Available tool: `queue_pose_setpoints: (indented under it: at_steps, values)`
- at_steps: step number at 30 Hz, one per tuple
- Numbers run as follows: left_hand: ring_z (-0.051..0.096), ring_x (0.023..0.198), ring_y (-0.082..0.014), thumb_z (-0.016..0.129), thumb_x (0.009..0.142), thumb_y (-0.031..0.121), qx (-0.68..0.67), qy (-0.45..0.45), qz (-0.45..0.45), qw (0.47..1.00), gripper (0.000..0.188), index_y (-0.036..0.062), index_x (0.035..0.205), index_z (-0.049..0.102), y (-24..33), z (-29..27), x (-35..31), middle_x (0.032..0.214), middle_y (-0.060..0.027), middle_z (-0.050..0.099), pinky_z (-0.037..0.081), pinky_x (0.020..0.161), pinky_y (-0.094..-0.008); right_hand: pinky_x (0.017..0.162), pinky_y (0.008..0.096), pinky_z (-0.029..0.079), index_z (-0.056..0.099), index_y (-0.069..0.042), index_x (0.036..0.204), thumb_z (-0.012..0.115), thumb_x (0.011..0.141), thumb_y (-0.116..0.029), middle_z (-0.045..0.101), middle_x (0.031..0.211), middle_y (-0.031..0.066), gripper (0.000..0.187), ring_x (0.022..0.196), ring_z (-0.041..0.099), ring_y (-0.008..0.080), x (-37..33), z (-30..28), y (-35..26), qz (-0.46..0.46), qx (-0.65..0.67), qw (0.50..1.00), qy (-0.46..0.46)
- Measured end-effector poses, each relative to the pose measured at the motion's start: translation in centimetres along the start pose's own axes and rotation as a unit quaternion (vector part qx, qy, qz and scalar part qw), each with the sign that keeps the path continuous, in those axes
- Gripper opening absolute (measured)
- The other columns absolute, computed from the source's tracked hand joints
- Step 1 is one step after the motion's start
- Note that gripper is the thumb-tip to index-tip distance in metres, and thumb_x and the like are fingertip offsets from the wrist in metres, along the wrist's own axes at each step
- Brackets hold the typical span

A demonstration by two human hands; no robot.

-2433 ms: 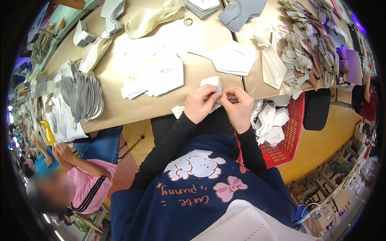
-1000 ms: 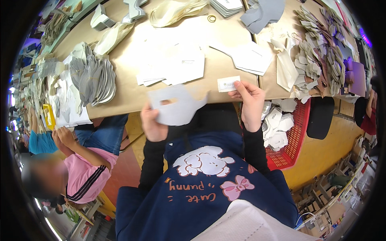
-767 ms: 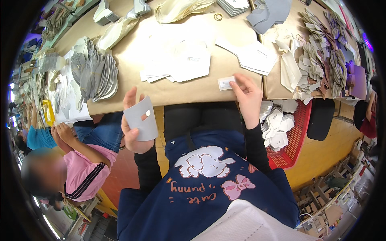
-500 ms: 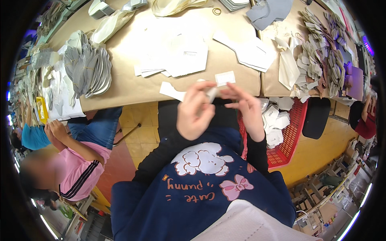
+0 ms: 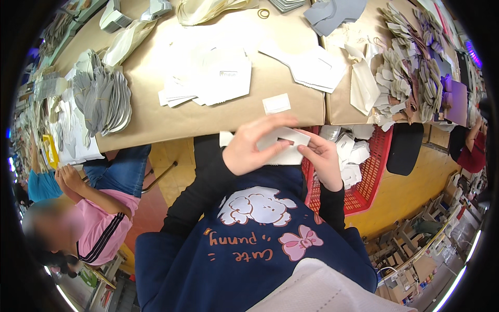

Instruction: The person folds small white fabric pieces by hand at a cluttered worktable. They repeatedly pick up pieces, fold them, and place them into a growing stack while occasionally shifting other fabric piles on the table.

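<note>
Both my hands hold a flat white cut piece [image 5: 291, 155] with a narrow dark slot, just off the table's front edge and above my lap. My left hand [image 5: 249, 148] lies over its left part, fingers across the top and thumb near the slot. At the right end, my right hand [image 5: 325, 158] pinches the piece between thumb and fingers. A small white rectangular patch [image 5: 276, 104] lies on the table [image 5: 140, 117] just beyond my hands. Farther back are a fanned stack of white cut pieces [image 5: 223, 80] and a second white pile [image 5: 317, 70].
A red basket [image 5: 375, 174] holding white pieces [image 5: 351, 156] stands right of my lap, beside a black stool [image 5: 409, 148]. Grey bundles [image 5: 106, 101] lie on the left of the table; pale and brown pieces [image 5: 410, 73] heap at right. A person in pink [image 5: 106, 223] sits at left.
The hands were blurred and apart above the table edge, the left with a small white thing. Now they are lower and close together on the white piece. The whole view has shifted slightly.
</note>
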State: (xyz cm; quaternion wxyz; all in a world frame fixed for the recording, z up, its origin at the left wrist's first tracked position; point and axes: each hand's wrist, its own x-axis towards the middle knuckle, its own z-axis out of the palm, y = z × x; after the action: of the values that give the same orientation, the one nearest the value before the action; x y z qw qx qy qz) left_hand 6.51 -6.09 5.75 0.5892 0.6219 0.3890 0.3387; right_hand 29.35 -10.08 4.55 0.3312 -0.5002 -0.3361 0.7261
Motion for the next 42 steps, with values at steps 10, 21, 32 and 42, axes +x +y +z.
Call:
queue_pose_setpoints:
  at_steps: [10,21,32,42]
  values:
    - [0.055,0.095,-0.0297,0.077,0.08,0.011,0.338,0.132,0.014,0.932,0.036,0.0068,0.114,0.067,-4.5,0.1,2.2,0.103,-0.0081,0.058,0.047,0.084,-0.04,0.093,0.0294,0.053,0.059,0.009,0.129,0.057,0.096,0.004,0.073,0.11,0.0186,0.033,0.104,0.069,0.0181,-1.3,-1.9,-1.7,0.01,-0.004,1.0,0.001]
    - [0.066,0.096,-0.0243,0.072,0.09,0.009,-0.041,-0.016,-0.154,0.987,0.049,0.0046,0.136,0.054,-1.8,-3.2,0.5,0.1,-0.0131,0.069,0.051,0.09,-0.0319,0.091,0.0289,0.053,0.057,0.009,0.131,0.058,0.097,0.002,0.072,0.11,0.0167,0.034,0.103,0.069,0.0179,1.0,0.1,-0.9,-0.028,0.034,0.998,0.041]
    - [0.069,0.088,-0.0242,0.069,0.089,0.007,0.22,0.068,-0.074,0.97,0.016,0.0022,0.105,0.068,-1.6,-2.7,2.4,0.094,-0.0107,0.071,0.051,0.079,-0.0335,0.062,0.0276,0.052,0.071,-0.001,0.104,0.072,0.086,0.003,0.067,0.092,0.0105,0.018,0.071,0.064,0.0152,5.1,2.2,-0.4,-0.208,-0.303,0.911,0.188]
    - [0.069,0.086,-0.0246,0.072,0.087,0.009,0.24,0.14,-0.119,0.953,0.01,0.0025,0.094,0.072,-2.8,-1.8,2.4,0.092,-0.0098,0.071,0.051,0.077,-0.032,0.058,0.0262,0.051,0.071,-0.002,0.101,0.076,0.084,-0.001,0.065,0.083,0.0091,0.018,0.063,0.063,0.0154,5.8,2.5,-0.3,-0.189,-0.329,0.901,0.209]
